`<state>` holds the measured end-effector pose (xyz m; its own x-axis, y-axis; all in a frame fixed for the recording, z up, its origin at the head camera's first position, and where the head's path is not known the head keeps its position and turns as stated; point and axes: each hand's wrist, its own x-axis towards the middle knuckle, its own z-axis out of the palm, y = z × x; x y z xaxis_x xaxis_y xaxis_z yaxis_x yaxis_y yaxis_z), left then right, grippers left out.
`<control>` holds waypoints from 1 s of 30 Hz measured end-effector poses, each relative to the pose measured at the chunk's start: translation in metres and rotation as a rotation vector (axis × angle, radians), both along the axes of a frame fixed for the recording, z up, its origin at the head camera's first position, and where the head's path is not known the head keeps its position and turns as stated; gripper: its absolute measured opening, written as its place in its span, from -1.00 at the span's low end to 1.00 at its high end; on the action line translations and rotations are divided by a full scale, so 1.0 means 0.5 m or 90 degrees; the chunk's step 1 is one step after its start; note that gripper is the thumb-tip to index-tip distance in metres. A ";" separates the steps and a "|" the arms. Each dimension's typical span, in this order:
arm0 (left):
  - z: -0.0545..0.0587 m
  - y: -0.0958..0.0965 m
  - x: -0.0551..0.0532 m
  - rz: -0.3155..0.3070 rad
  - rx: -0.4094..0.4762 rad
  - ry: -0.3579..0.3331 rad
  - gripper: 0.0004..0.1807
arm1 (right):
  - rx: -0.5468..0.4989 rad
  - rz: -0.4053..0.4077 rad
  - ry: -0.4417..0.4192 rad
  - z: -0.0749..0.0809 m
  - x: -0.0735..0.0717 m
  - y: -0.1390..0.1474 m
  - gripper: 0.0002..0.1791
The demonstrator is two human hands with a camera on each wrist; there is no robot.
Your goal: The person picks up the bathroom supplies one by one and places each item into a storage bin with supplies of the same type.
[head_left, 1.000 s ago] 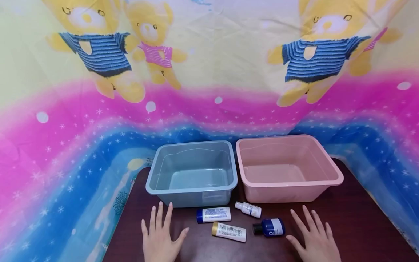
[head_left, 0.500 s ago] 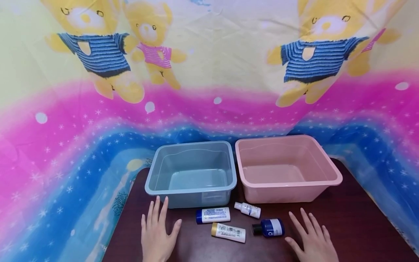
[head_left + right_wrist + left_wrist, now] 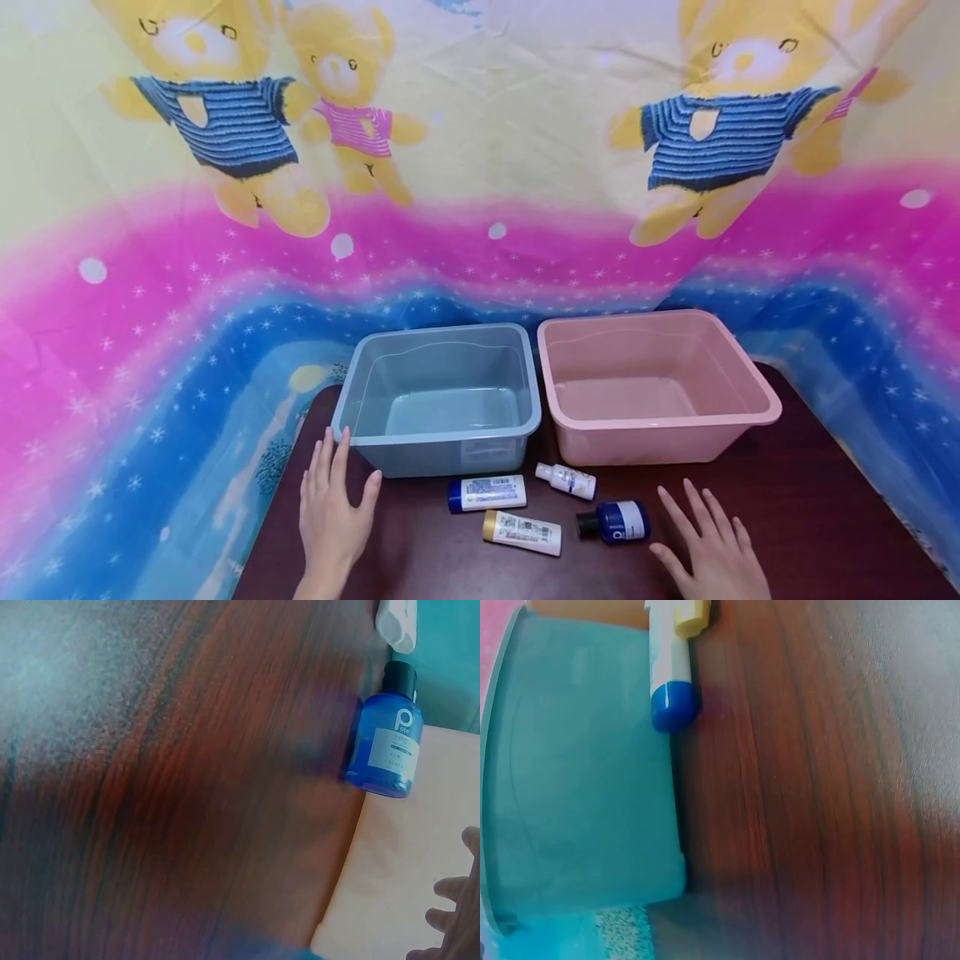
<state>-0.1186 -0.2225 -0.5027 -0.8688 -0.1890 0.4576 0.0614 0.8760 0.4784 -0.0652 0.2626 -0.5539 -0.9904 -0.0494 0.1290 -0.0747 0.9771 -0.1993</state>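
Note:
My left hand, fingers straight and thumb spread, is by the front left corner of the blue-grey plastic basin; whether its fingertips touch the rim I cannot tell. Spread out and holding nothing, my right hand is just right of a blue bottle with a black cap. Left of that bottle lies a white bottle with a gold cap. A white bottle with a blue cap and a small white bottle lie behind. Part of my right hand shows at the right wrist view's edge.
A pink basin stands right of the blue-grey one, with a narrow gap between them. Both are empty and sit at the back of the dark wooden table. A curtain printed with bears hangs behind.
My left hand has moved left and a little forward, away from the bottles toward the blue-grey basin's corner. My right hand has barely moved. The bottles and basins keep their places.

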 end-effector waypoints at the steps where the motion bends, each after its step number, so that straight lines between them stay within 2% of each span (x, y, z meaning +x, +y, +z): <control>1: -0.002 -0.004 -0.004 -0.003 0.012 0.005 -0.19 | 0.000 0.000 0.000 0.000 0.001 -0.001 -0.21; 11: -0.008 -0.033 -0.041 -0.014 0.105 0.038 -0.18 | -0.003 0.011 0.040 -0.010 0.006 -0.004 -0.25; 19: -0.005 -0.048 -0.067 -0.045 0.219 0.002 -0.27 | -0.016 0.014 0.018 -0.009 0.008 -0.009 -0.28; 30: 0.003 -0.069 -0.097 -0.081 0.362 -0.029 -0.27 | -0.021 0.021 0.018 -0.013 0.009 -0.010 -0.29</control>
<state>-0.1671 -0.2568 -0.5013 -0.9174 -0.2867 0.2761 0.1176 0.4675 0.8761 -0.0610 0.2579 -0.5606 -0.9843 -0.0777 0.1586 -0.1131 0.9670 -0.2285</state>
